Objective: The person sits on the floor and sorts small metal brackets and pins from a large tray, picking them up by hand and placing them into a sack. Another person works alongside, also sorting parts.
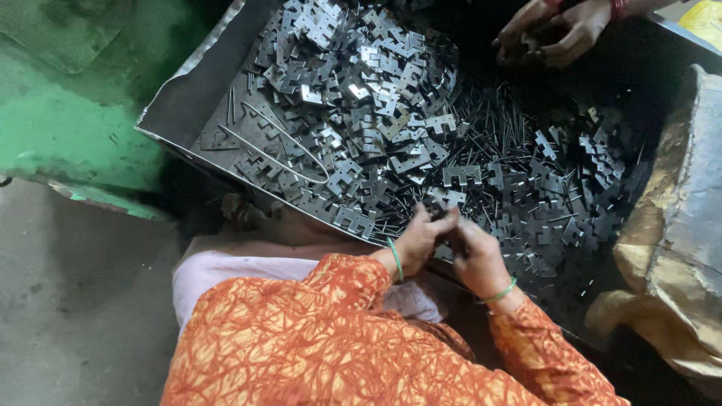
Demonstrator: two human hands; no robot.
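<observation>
Your L hand [416,242] and R hand [472,254] are pressed together at the near edge of the metal tray [174,105], both pinching a small dark metal piece [442,218]; little free room there w/ stamped plates [353,98] heaped left and thin pins [496,139] spread right. Another person's hands [553,30] work the far side, worn sack [688,225] crowds the right, green floor [53,120] lies beyond the tray's left rim.
</observation>
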